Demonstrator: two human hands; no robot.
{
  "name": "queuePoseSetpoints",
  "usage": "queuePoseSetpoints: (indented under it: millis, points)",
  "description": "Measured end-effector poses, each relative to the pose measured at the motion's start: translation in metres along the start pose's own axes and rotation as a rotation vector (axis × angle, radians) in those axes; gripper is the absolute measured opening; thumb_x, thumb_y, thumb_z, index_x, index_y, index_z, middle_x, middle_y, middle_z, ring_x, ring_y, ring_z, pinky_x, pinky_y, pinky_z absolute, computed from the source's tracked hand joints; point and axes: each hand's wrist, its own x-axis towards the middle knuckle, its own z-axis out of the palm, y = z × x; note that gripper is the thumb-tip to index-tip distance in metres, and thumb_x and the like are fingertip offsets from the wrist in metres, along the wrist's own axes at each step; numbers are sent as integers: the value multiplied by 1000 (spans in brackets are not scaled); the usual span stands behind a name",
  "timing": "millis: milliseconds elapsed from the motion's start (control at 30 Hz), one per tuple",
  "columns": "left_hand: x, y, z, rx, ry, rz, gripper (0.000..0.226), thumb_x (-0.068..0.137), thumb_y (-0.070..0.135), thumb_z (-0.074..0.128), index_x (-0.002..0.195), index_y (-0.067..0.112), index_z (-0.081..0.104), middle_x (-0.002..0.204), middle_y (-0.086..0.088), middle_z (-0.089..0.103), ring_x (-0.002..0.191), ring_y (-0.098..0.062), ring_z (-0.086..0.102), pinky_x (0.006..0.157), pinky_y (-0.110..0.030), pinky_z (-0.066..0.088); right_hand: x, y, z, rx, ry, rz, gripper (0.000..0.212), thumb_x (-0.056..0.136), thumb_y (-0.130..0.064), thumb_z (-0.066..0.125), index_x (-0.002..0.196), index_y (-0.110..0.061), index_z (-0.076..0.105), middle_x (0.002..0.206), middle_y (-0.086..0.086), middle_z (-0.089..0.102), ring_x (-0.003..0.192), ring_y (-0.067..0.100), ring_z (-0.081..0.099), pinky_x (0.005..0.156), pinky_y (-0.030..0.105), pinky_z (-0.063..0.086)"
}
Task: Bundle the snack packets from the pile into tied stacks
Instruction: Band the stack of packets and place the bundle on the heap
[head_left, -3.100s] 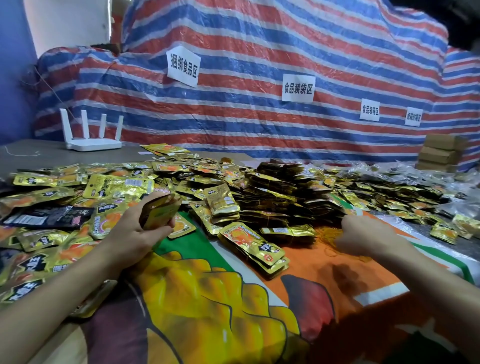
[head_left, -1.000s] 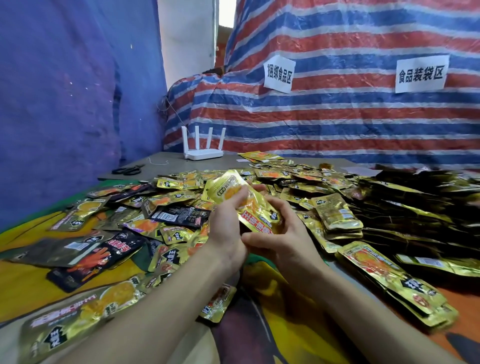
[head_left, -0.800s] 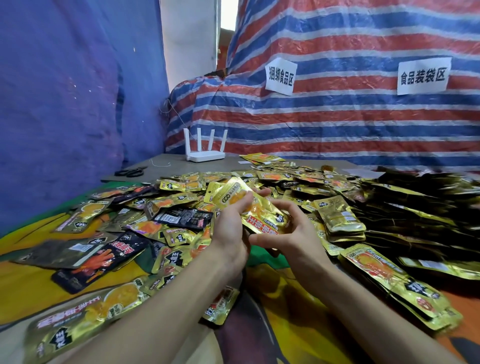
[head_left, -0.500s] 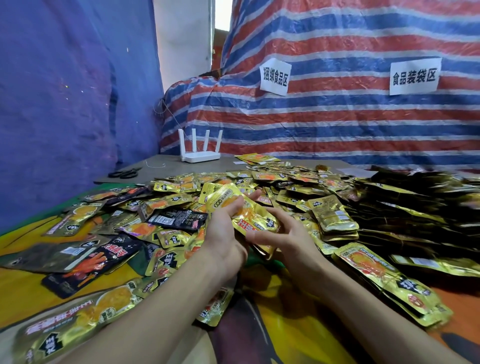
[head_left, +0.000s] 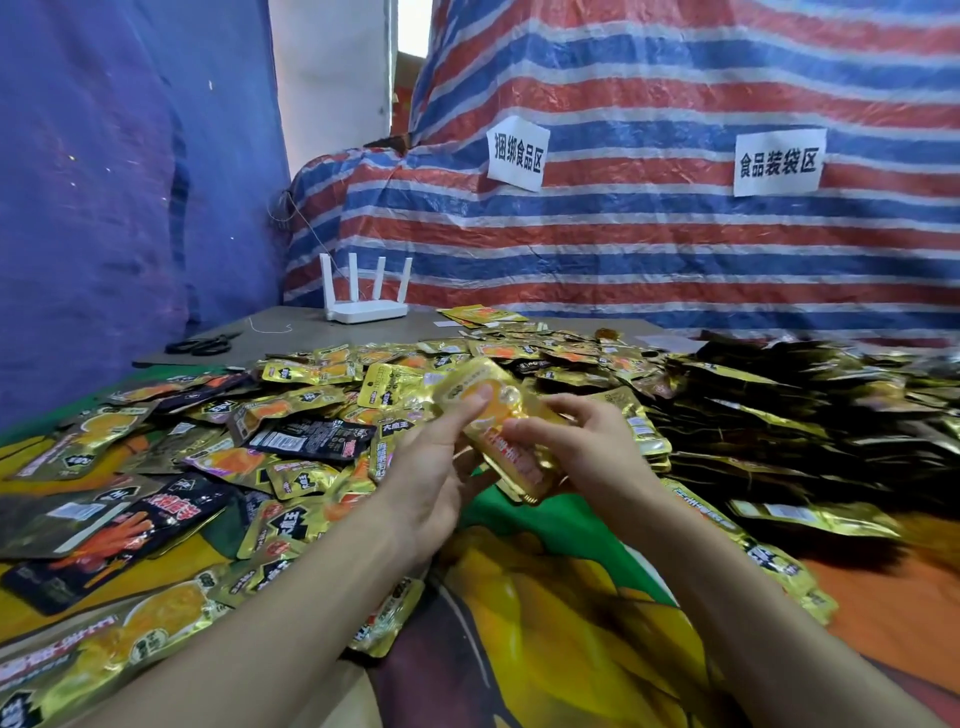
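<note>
Evidently mid-bundling, the left hand (head_left: 431, 470) and right hand (head_left: 589, 452) each have their grip clamped on a thin stack of shiny gold foil snack packets (head_left: 511, 441) just above the scattered pile (head_left: 311, 410), which next probably needs squaring and tying.

**Table layout**

The stack (head_left: 506, 441) sat centre, held between left hand (head_left: 434, 467) and right hand (head_left: 587, 447), above the mat (head_left: 545, 649). The pile (head_left: 260, 441) lay left and behind, with bundles (head_left: 805, 415) on the right. The router (head_left: 363, 306) stood behind the pile, scissors (head_left: 200, 344) to its left. Signs (head_left: 517, 153) hung on the tarp (head_left: 675, 249) at the back.
</note>
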Motion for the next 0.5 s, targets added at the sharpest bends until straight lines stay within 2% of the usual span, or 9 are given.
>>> queuePoseSetpoints:
  millis: [100,167,233,267,333,400,500]
  points:
    - [0,-1,-3,82,32,61,49,69,34,78,110,11,66,108,-11,74,91,-26,75,86,-44,61,11,-10,-29,-190,252,-34,38,81,-26,83,113,-15,65,103,3,71,87,23,73,63,35,58]
    - [1,-1,-4,134,39,81,45,75,30,78,111,8,63,111,-15,72,90,-28,74,90,-48,59,22,-15,-49,-299,405,-63,42,82,-31,81,113,-21,55,108,2,64,88,20,66,68,39,56]
    - [2,-2,-5,167,33,93,31,87,24,73,111,7,63,105,-14,73,83,-26,73,83,-44,60,33,-19,-67,-411,528,-110,42,85,-31,79,111,-21,48,105,3,59,83,13,58,62,31,44]
    - [3,-3,-6,180,31,101,25,90,21,70,109,7,64,99,-11,73,78,-25,73,76,-40,61,38,-21,-74,-470,571,-127,40,86,-30,78,110,-20,47,103,3,58,82,15,57,63,31,41]
    - [5,-3,-6,205,31,121,17,92,18,69,106,10,66,90,-5,74,71,-21,71,66,-32,59,48,-19,-85,-612,608,-126,37,88,-28,74,109,-18,45,100,6,57,85,26,55,72,34,39]
    - [5,-3,-6,231,36,137,13,92,18,68,103,12,67,85,-2,74,68,-20,69,63,-29,56,54,-12,-90,-808,594,-71,34,92,-25,67,116,-13,45,101,15,61,87,36,57,73,38,40]
    - [6,-1,-7,244,37,147,10,94,18,67,102,12,67,83,-3,72,65,-20,67,58,-26,54,56,2,-84,-1123,584,-3,43,95,-22,61,131,-6,42,113,25,59,102,44,60,75,42,42]
